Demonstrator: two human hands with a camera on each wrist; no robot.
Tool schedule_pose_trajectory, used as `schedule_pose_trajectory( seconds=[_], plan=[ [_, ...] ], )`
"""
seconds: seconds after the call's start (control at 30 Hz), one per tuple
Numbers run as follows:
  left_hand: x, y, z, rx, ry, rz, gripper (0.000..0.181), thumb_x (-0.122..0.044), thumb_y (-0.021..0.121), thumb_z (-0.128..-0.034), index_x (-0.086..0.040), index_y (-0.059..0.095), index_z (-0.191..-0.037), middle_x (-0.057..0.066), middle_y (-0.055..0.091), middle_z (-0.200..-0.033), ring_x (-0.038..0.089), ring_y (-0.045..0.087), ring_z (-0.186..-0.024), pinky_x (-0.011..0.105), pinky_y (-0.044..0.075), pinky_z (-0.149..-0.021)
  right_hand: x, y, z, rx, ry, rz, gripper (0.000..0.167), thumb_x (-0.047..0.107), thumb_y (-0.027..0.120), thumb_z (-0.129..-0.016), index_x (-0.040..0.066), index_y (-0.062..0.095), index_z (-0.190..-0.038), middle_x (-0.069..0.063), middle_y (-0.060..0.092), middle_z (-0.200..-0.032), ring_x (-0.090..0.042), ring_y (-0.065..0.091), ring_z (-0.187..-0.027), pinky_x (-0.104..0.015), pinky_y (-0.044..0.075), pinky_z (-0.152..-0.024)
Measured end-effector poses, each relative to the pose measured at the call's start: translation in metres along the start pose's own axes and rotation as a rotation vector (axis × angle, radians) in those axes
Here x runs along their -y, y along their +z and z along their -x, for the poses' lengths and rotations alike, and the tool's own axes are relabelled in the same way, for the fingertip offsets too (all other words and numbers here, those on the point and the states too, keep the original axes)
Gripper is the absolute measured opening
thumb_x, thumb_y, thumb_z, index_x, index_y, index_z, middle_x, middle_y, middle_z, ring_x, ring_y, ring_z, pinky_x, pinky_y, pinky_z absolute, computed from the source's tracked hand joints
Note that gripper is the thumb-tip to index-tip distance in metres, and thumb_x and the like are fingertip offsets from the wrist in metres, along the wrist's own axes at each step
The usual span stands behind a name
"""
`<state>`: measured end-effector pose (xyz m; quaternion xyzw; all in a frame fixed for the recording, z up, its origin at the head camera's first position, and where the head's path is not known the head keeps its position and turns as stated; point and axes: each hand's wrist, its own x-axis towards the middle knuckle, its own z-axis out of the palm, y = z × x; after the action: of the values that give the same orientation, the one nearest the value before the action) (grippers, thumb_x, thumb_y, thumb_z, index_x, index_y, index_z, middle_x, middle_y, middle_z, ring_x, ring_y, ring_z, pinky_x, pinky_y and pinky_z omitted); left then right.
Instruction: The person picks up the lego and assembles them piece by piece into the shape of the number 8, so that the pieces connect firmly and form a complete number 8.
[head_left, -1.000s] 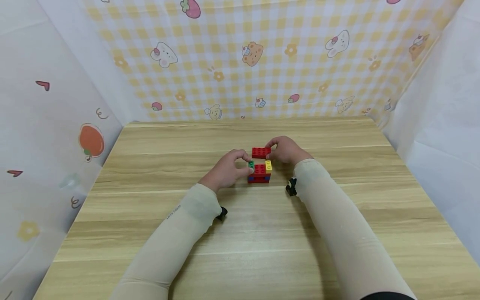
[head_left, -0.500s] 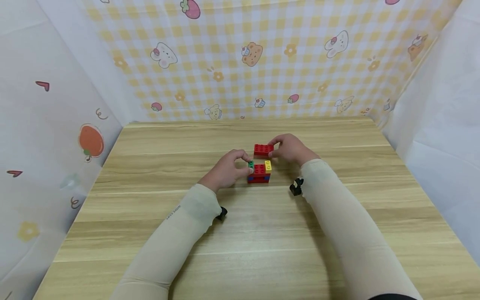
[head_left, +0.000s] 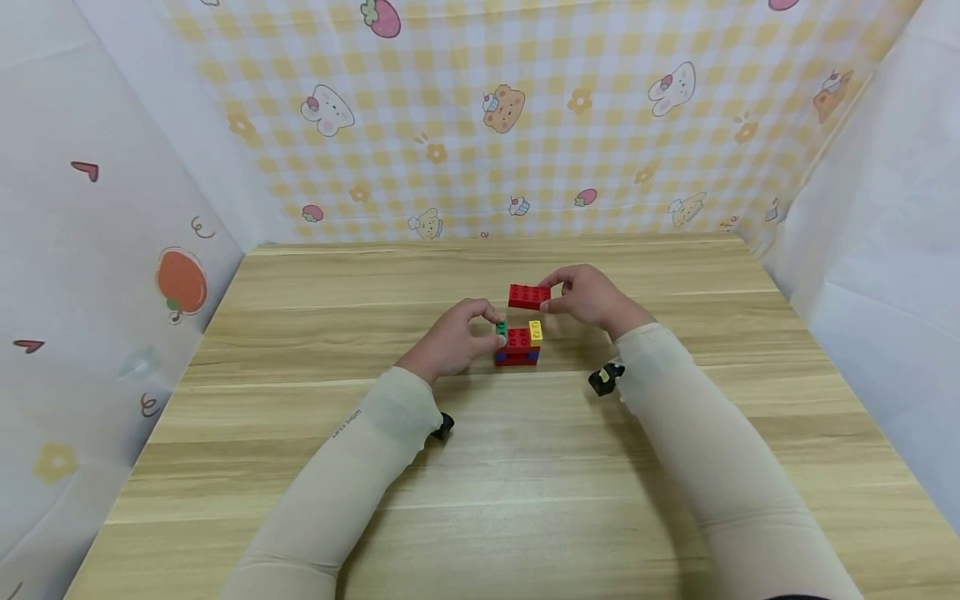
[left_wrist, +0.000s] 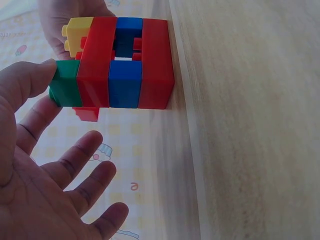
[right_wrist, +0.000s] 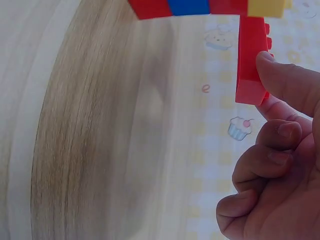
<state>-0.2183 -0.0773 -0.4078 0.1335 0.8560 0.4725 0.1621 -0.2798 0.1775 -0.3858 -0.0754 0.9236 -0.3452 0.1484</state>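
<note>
A small stack of toy building bricks (head_left: 517, 360) stands on the table. It has a red base brick (left_wrist: 156, 65), blue bricks (left_wrist: 125, 84) above that with a gap between them, and another red brick (left_wrist: 95, 62) over those. On top sit a green brick (left_wrist: 66, 84) at the left and a yellow brick (head_left: 536, 332) at the right. My left hand (head_left: 452, 342) pinches the green brick between thumb and forefinger, other fingers spread. My right hand (head_left: 588, 297) pinches one end of a loose red brick (head_left: 528, 297), raised behind the stack and apart from it.
The wooden table (head_left: 495, 500) stretches around the stack. A checked, patterned cloth (head_left: 450, 167) hangs behind its far edge, and white sheets (head_left: 885, 208) hang at the sides. A black wrist camera (head_left: 606, 378) hangs beneath the right sleeve.
The right hand has moved right and farther back with the red brick, widening its distance from the stack. My left hand stays on the green brick.
</note>
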Motion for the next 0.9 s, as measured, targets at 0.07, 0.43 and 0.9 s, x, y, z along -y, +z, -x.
schedule_pose_trajectory(
  seconds=[0.07,0.43,0.9],
  plan=[
    [0.001,0.000,-0.001,0.000,0.001,-0.003,0.015,-0.027,0.074,-0.1002,-0.020,0.066,-0.111,0.007,0.046,-0.159,0.034,0.031,-0.156,0.062,0.028,-0.124,0.001,0.000,0.003,0.002,-0.010,-0.012,0.035,0.026,0.081,-0.095,0.016,0.074,-0.128,-0.005,0.049,-0.078,-0.024,0.047,-0.071,-0.034,0.037,-0.063],
    [0.002,0.000,0.000,0.003,-0.001,-0.007,0.015,-0.028,0.073,-0.1000,-0.021,0.066,-0.111,0.008,0.043,-0.162,0.035,0.029,-0.157,0.063,0.029,-0.123,0.005,-0.007,0.023,-0.012,-0.067,-0.038,0.034,0.026,0.080,-0.095,0.016,0.074,-0.127,-0.002,0.041,-0.069,-0.021,0.040,-0.061,-0.034,0.034,-0.059],
    [0.002,0.001,-0.001,-0.001,-0.001,0.000,0.016,-0.029,0.074,-0.0988,-0.022,0.066,-0.110,0.004,0.049,-0.156,0.034,0.033,-0.154,0.062,0.032,-0.121,0.008,-0.010,0.041,-0.007,-0.095,-0.124,0.034,0.024,0.080,-0.095,0.014,0.074,-0.127,-0.001,0.040,-0.067,-0.020,0.038,-0.059,-0.032,0.033,-0.055]
  ],
)
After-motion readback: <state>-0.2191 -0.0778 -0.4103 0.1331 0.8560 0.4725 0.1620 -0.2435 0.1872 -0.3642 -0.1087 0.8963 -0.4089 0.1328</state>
